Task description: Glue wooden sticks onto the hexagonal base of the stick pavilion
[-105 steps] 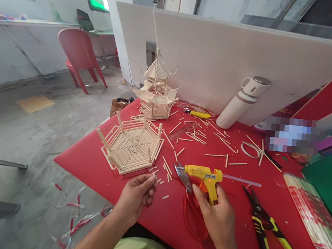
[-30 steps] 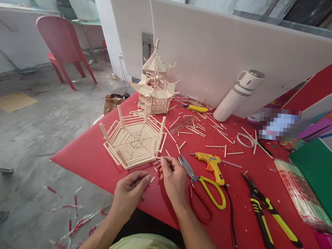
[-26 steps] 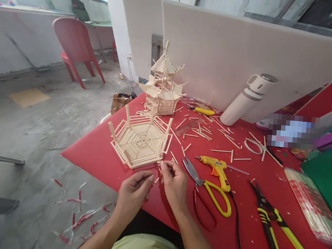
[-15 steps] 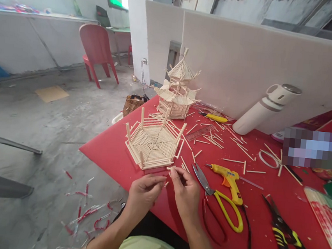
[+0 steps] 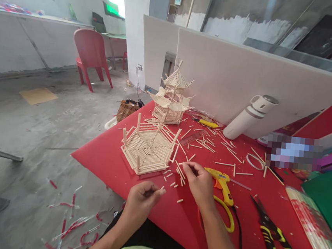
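Note:
My left hand [image 5: 143,201] is closed, pinching a short wooden stick [image 5: 162,188] above the red table's near edge. My right hand [image 5: 200,182] is also closed, its fingertips on a small wooden stick [image 5: 180,164] whose end pokes out to the left. Between and beyond my hands sits a hexagonal stick base [image 5: 150,149] with upright posts at its corners. Short cut pieces [image 5: 172,184] lie between it and my right hand. A yellow glue gun [image 5: 221,183] lies right beside that hand, and yellow-handled scissors [image 5: 230,217] are partly hidden under my right forearm.
A finished-looking stick pagoda [image 5: 172,101] stands at the back. Behind the glue gun are a clear ruler [image 5: 194,137], loose sticks, a yellow cutter [image 5: 208,123] and a white bottle [image 5: 250,117]. Black-and-yellow snips [image 5: 273,229] and a pack of sticks [image 5: 311,220] lie at right.
My hands have moved apart, the right one going right and slightly up over the scissors. Several short pieces now show on the table between them. The view has shifted slightly.

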Demonstrator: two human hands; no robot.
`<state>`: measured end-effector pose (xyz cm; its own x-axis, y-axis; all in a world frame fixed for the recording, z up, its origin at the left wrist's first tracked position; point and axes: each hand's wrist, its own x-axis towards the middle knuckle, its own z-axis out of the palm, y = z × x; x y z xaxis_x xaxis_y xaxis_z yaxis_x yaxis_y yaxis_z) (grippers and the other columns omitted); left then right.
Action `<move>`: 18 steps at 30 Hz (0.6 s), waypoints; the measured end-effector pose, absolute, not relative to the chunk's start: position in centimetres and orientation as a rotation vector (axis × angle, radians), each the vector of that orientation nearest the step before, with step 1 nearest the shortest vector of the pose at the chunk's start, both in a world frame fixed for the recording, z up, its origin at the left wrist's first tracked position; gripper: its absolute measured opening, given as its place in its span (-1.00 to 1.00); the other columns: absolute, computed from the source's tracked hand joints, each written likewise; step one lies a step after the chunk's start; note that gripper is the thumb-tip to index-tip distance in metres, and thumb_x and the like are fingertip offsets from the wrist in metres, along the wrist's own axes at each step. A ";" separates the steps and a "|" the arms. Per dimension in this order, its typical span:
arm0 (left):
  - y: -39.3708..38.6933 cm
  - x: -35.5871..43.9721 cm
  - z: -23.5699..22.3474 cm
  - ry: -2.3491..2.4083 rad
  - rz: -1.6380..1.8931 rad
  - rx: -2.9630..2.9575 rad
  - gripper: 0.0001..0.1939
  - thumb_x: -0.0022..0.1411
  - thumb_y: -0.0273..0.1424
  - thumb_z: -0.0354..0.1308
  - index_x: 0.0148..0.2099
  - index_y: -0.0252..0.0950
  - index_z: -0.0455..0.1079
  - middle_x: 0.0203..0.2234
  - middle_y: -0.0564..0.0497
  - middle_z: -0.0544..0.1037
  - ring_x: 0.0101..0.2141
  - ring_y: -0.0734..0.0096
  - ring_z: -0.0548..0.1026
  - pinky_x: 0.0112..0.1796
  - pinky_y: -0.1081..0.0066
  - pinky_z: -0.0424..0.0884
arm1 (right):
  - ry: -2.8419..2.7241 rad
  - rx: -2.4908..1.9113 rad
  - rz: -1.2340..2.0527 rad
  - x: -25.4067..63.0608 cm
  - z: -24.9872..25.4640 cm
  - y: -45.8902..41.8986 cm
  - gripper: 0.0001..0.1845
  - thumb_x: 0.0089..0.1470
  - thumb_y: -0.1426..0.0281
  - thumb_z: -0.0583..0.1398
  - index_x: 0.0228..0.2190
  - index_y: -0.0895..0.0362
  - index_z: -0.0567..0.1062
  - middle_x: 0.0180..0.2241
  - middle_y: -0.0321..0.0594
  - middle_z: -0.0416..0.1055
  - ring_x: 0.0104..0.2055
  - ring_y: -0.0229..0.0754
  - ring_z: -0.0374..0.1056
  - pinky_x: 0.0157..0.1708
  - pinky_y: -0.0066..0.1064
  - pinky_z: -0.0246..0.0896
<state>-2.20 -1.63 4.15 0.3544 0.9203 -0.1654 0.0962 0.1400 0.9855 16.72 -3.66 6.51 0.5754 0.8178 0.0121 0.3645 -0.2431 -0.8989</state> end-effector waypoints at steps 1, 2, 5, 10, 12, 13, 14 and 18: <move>-1.6 -2.2 4.1 1.060 0.800 1.301 -0.56 0.12 -0.06 0.23 -0.57 -0.27 0.28 -0.74 0.16 0.24 -0.68 0.57 0.19 -0.64 0.53 0.12 | -1.017 -1.870 0.579 17.8 6.6 -3.2 -0.60 0.08 0.06 0.18 -0.33 0.13 0.58 -0.38 -0.18 0.57 -0.32 -0.11 0.44 -0.29 -0.36 0.28; -1.6 -2.2 4.0 1.074 0.811 1.294 -0.53 0.17 -0.02 0.17 -0.57 -0.25 0.22 -0.75 0.17 0.21 -0.68 0.56 0.17 -0.63 0.52 0.12 | -1.069 -1.899 0.577 18.8 6.6 -2.6 -0.62 0.08 0.07 0.18 -0.35 0.13 0.58 -0.39 -0.20 0.57 -0.33 -0.12 0.43 -0.29 -0.36 0.26; -1.5 -2.1 3.6 1.102 0.825 1.262 -0.45 0.22 0.06 0.06 -0.60 -0.21 0.09 -0.77 0.19 0.14 -0.70 0.58 0.11 -0.65 0.52 0.09 | -1.145 -1.946 0.600 21.3 5.9 -0.9 -0.68 0.05 0.14 0.17 -0.41 0.12 0.58 -0.43 -0.23 0.56 -0.37 -0.14 0.41 -0.35 -0.38 0.22; -1.3 -2.0 3.4 1.090 0.807 1.247 -0.40 0.17 0.14 0.06 -0.62 -0.23 0.11 -0.80 0.19 0.14 -0.74 0.60 0.10 -0.67 0.52 0.06 | -1.215 -2.001 0.644 23.2 4.8 2.0 -0.73 -0.03 0.22 0.19 -0.51 0.13 0.60 -0.56 -0.27 0.51 -0.49 -0.20 0.35 -0.46 -0.43 0.13; -1.3 -2.0 3.6 1.060 0.803 1.250 -0.44 0.15 0.12 0.09 -0.58 -0.26 0.24 -0.76 0.15 0.26 -0.73 0.57 0.20 -0.65 0.52 0.15 | -1.240 -2.026 0.635 23.6 5.0 2.9 -0.76 -0.06 0.25 0.21 -0.55 0.12 0.60 -0.60 -0.28 0.48 -0.51 -0.21 0.33 -0.47 -0.44 0.10; -1.2 -2.0 3.6 1.038 0.801 1.258 -0.46 0.14 0.10 0.12 -0.53 -0.29 0.31 -0.71 0.12 0.34 -0.72 0.56 0.25 -0.64 0.51 0.19 | -1.253 -2.039 0.627 23.7 5.2 3.3 -0.78 -0.07 0.27 0.22 -0.56 0.12 0.60 -0.61 -0.28 0.48 -0.51 -0.21 0.33 -0.46 -0.44 0.10; -1.2 -2.0 3.7 1.017 0.793 1.271 -0.49 0.12 0.08 0.15 -0.49 -0.31 0.38 -0.66 0.08 0.41 -0.71 0.55 0.29 -0.64 0.50 0.23 | -1.268 -2.053 0.618 23.9 5.6 3.7 -0.80 -0.09 0.28 0.24 -0.57 0.12 0.60 -0.62 -0.28 0.47 -0.50 -0.21 0.33 -0.46 -0.44 0.09; -1.3 -1.7 3.7 1.063 0.775 1.261 -0.58 -0.03 -0.03 0.33 -0.40 -0.34 0.54 -0.61 0.04 0.49 -0.73 0.55 0.27 -0.68 0.49 0.21 | -1.320 -2.107 0.555 24.2 7.5 3.7 -0.86 -0.12 0.33 0.28 -0.47 0.11 0.64 -0.56 -0.25 0.52 -0.45 -0.17 0.36 -0.43 -0.42 0.08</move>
<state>-1.69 -1.32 3.69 0.3490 0.9162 -0.1972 0.0920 0.1759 0.9801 24.21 3.71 7.50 0.4222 0.9057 -0.0390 0.6618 -0.3373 -0.6695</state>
